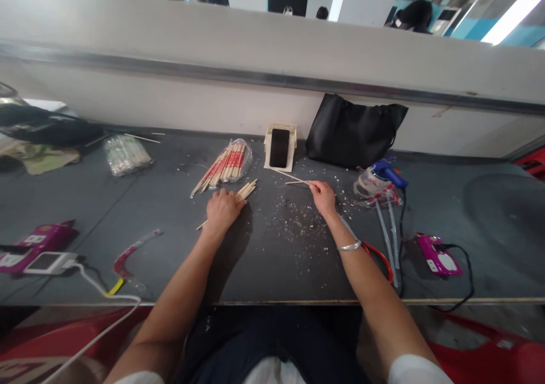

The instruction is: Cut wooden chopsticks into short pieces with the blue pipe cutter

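My left hand (222, 209) rests on the dark table, fingers curled over a small pile of bare wooden sticks (246, 190); one stick pokes out below the hand. My right hand (323, 195) pinches the end of a thin wooden stick (297, 182) that points left, just above the table. A second thin stick lies crossed beside it. Behind the left hand lies a clear plastic bag of red-and-white wrapped chopsticks (225, 166). A black phone (279, 147) leans in a small stick-built stand (291, 129) at the back.
Wood chips (298, 219) litter the table between my hands. A blue glue gun (385, 171) with glue sticks, red-handled cutters (378, 257) and a magenta device (437, 255) lie right. A black bag (353, 131) stands against the wall. Another chopstick bag (126, 154) and magenta gadgets (36, 242) lie left.
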A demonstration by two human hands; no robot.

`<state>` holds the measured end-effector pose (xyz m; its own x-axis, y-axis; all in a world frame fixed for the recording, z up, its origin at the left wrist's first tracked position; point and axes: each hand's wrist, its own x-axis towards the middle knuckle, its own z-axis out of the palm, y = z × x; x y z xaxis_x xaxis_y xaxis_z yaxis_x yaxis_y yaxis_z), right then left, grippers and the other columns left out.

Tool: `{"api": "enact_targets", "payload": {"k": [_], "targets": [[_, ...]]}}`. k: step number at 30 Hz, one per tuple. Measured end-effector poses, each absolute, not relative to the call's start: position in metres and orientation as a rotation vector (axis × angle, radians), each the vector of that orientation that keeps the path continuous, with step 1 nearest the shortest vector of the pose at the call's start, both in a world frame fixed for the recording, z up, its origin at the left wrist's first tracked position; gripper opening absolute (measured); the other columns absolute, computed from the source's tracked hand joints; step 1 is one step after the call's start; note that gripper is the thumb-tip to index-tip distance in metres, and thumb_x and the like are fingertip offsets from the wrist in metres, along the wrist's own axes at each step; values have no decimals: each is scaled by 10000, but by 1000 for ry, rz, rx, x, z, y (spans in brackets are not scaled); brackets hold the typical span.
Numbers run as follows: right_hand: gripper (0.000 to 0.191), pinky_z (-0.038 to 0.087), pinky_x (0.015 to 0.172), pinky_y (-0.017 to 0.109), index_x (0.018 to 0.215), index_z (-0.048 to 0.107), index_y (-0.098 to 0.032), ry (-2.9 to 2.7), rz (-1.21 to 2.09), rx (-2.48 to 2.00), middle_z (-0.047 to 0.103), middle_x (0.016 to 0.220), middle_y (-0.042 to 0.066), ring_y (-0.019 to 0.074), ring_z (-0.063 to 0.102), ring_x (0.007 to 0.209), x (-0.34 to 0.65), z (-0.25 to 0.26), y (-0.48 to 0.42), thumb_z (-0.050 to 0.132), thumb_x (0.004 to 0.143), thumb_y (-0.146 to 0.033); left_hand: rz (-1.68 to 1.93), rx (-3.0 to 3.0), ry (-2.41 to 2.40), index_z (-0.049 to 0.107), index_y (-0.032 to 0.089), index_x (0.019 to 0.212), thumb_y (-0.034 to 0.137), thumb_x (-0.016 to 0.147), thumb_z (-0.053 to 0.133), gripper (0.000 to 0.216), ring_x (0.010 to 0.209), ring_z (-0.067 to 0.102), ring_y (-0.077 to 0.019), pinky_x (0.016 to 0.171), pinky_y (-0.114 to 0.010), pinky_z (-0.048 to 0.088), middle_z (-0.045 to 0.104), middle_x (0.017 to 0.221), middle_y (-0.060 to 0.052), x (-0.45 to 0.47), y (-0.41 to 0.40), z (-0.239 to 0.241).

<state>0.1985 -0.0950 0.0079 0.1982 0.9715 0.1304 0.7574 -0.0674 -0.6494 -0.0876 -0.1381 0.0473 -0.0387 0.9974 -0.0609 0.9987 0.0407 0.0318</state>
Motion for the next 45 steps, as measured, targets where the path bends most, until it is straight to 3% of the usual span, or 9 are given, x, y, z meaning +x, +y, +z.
{"api": "enact_targets", "payload": {"k": [3,9,14,21,29,39,45], "targets": [[321,498,934,303,1055,785,-212,-1593,514,-1858,780,1077,70,204,675,1012,202,9,-91,491,928,-181,-44,2127,2189,726,159,1144,449,961,494,414,1153,644,-356,928,-423,539,700,1195,-197,-89,-134,47],[346,542,747,287,1049,788,-208,-1547,548,-1909,797,929,37,192,699,804,219,17,-70,479,895,-198,71,2162,2115,752,190,1091,478,954,469,426,1132,675,-324,947,-385,524,737,1174,-157,-97,-100,50],[365,534,836,313,1049,790,-173,-1466,431,-2010,797,1035,91,218,713,908,241,30,-42,466,882,-166,448,2016,1967,771,200,954,343,903,496,315,993,702,-263,849,-306,515,777,1011,-95,-92,-45,46],[343,513,868,327,999,795,-201,-1438,332,-2123,790,1063,103,250,692,1010,250,28,-11,478,880,-149,939,1612,1802,772,139,975,189,774,543,308,959,686,-241,898,-309,515,773,911,-67,-71,21,28],[347,510,865,324,1011,794,-232,-1492,300,-2149,780,1043,83,246,680,994,251,18,8,470,904,-168,1085,1444,1666,739,117,1181,163,772,549,453,1019,696,-226,943,-322,542,772,1115,-98,-53,68,8],[364,505,901,323,1041,789,-211,-1564,283,-2111,778,1068,82,236,679,1020,253,24,16,451,924,-142,1197,1246,1514,742,132,1179,165,739,604,462,978,681,-200,913,-323,554,761,1095,-80,-48,75,-4],[349,502,892,341,1040,793,-224,-1568,259,-2124,771,1040,92,251,672,997,257,23,12,473,920,-149,1205,1193,1455,740,117,1177,150,715,614,480,850,648,-167,846,-295,541,737,972,-55,-50,76,-5]]}}
